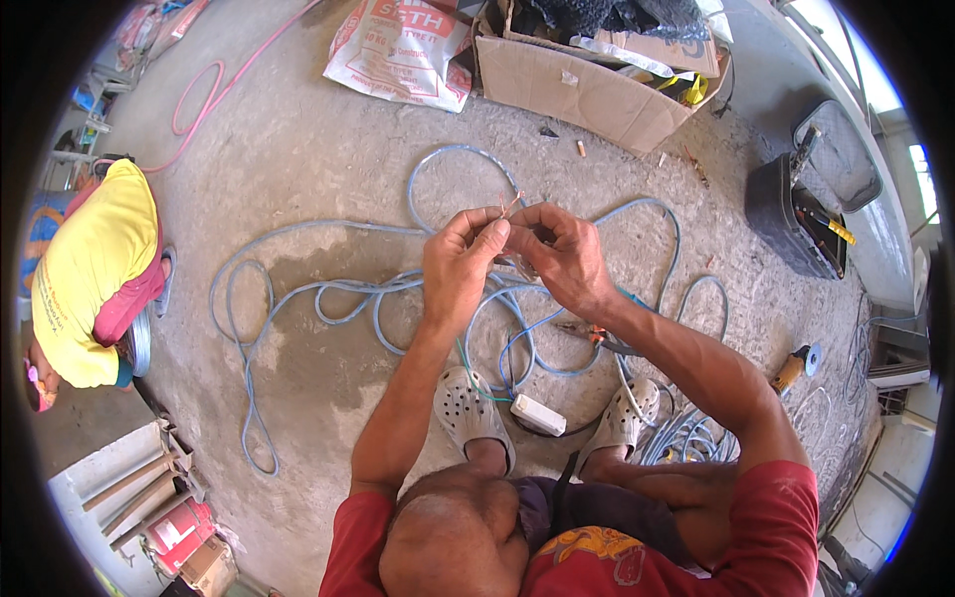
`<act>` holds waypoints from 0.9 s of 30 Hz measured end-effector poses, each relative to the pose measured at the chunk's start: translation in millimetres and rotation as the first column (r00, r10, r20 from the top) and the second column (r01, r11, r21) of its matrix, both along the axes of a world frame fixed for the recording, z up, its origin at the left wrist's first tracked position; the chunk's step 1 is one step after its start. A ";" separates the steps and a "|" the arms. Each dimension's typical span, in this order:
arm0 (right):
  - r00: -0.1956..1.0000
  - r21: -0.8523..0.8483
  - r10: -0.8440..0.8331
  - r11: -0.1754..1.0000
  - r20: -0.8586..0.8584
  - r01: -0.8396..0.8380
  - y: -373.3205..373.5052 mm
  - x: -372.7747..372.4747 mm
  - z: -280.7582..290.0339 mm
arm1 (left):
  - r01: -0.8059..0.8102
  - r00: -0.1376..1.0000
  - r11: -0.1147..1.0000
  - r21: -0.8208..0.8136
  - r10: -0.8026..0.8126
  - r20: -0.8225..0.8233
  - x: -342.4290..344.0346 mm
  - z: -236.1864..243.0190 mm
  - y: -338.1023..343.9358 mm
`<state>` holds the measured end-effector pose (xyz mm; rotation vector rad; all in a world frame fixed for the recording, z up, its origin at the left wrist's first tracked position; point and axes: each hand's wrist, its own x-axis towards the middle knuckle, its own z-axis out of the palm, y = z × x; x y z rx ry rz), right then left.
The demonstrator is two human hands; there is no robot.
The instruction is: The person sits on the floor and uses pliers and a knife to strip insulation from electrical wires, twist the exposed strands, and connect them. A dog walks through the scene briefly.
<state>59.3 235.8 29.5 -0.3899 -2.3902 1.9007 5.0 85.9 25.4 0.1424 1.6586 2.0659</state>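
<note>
Both forearms reach up from the lower edge, the elbows set wide, and converge so that the hands meet above the floor, beyond the person's knees. The left hand (460,261) comes up nearly straight, its thumb leaning inward; the right hand (569,254) slants in from the right with its fingers bent toward the left one.

Among the containers, a dark plastic toolbox (774,224) stands at the right with its lid swung back; inside lie tools, one of them a yellow-handled tool (841,232). Farther off, at the top, a brown open cardboard box (587,95) is heaped with crumpled black plastic (577,15) and a bright yellow item (695,91) near its right corner. A white sack with red print (398,50) lies just left of that box.

As for the fingers, the left thumb and forefinger are pressed together, and the right fingertips close in against them; between the two hands they pinch thin copper-coloured wire ends (505,206), whose tips stick up above the fingertips. Exactly which strand each hand grips is too small to tell. Below the hands, between two beige perforated clogs (468,403), lies a white rectangular box (538,415), with orange-and-black-handled pliers (597,334) near it. Loops of blue-grey cable (343,224) spread over the grey concrete floor (328,418) around them.
</note>
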 end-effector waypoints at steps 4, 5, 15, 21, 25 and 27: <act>1.000 0.026 0.005 1.000 0.001 -0.005 -4.9 1.3 7.0 | -0.073 0.994 0.997 -0.036 0.070 -0.084 1.5 -0.5 -0.4; 1.000 0.059 0.009 0.998 -0.003 -0.009 -5.1 1.6 10.5 | -0.067 0.995 0.996 -0.050 0.063 -0.078 1.3 0.2 -0.4; 0.894 0.368 0.306 0.913 -0.327 -0.178 44.5 23.7 -22.7 | -0.054 0.989 0.986 -0.156 0.032 -0.143 -7.5 -1.6 -13.6; 0.725 0.744 0.515 0.225 0.457 -0.629 119.4 145.5 -109.2 | -0.037 0.982 0.975 -0.219 -0.004 -0.186 -5.4 -13.8 -29.0; 0.751 0.766 0.436 0.189 0.495 -0.615 112.4 168.9 -132.4 | -0.074 0.961 0.984 -0.161 0.028 -0.276 -7.5 -13.5 -19.4; 0.680 0.665 0.434 0.216 0.591 -0.715 105.7 172.5 -139.4 | 0.003 0.968 0.982 -0.187 -0.050 -0.246 -10.1 -6.7 -21.2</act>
